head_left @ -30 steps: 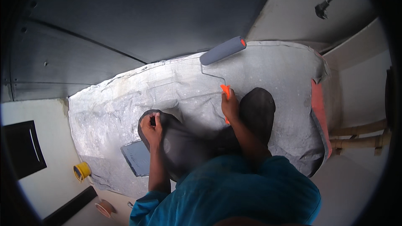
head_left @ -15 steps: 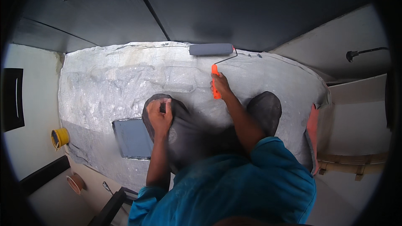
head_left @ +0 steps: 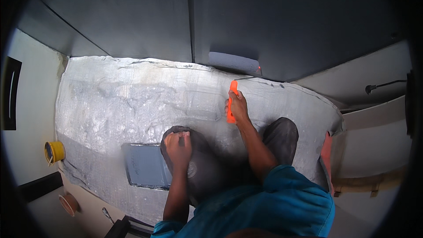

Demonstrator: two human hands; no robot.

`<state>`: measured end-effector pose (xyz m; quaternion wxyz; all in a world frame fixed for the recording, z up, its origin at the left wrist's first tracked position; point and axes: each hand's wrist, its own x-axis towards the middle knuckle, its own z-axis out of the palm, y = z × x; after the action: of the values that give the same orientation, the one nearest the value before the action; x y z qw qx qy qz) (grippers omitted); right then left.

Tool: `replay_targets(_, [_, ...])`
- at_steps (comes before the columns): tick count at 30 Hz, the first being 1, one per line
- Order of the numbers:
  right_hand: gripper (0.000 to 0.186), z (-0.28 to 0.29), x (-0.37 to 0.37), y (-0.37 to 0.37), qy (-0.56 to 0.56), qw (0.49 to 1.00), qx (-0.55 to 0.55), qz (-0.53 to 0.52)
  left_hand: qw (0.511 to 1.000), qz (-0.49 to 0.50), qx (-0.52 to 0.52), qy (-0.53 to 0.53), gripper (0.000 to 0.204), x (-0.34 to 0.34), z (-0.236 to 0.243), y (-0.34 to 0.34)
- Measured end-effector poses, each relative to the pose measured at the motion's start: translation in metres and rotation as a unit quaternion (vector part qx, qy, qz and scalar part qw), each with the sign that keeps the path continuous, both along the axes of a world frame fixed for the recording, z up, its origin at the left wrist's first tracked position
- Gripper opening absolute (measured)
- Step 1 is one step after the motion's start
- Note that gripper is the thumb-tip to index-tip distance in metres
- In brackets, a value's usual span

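Observation:
My right hand grips the orange handle of a paint roller. The grey roller sleeve lies at the foot of a dark grey panel wall, along the upper edge of a crinkled whitish drop sheet. My left hand rests on my left knee with fingers bent toward the thumb; what they hold, if anything, is hidden. Beside that knee, on the sheet, lies a tray of grey paint.
A yellow bucket stands at the left, with a reddish-brown container below it and a pale wall behind. At the right are a cable with a black plug, a light brown rail and the sheet's red underside.
The roller has turned from slanting to nearly level and sits against the dark panel, my right arm reaching higher relative to my knees. My view has shifted. My left hand stays on my knee.

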<state>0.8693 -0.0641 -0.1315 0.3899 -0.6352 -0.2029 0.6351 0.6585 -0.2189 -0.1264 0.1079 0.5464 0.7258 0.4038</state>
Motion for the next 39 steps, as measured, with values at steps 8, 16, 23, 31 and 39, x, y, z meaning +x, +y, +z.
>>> replay_targets(8, [0.026, 0.112, -0.032, -0.028, 0.013, 0.991, 0.131, -0.012, 1.0, 0.007, 0.001, -0.025, 0.015, -0.007, -0.007, 0.011])
replay_targets(16, [0.043, 0.184, -0.046, -0.023, 0.03, 0.952, 0.305, 0.004, 0.998, 0.024, 0.037, -0.045, 0.014, -0.005, -0.005, 0.02])
replay_targets(23, [0.044, 0.244, -0.051, 0.012, 0.011, 0.894, 0.447, 0.029, 0.997, 0.017, 0.05, -0.048, 0.012, -0.001, -0.001, 0.022])
replay_targets(31, [0.045, 0.308, -0.06, 0.054, -0.011, 0.84, 0.542, 0.033, 0.997, 0.031, 0.044, -0.052, 0.013, -0.001, -0.002, 0.02])
replay_targets(39, [0.045, 0.273, -0.053, 0.046, -0.007, 0.844, 0.535, 0.032, 0.996, 0.029, 0.05, -0.061, 0.013, -0.001, -0.008, 0.021])
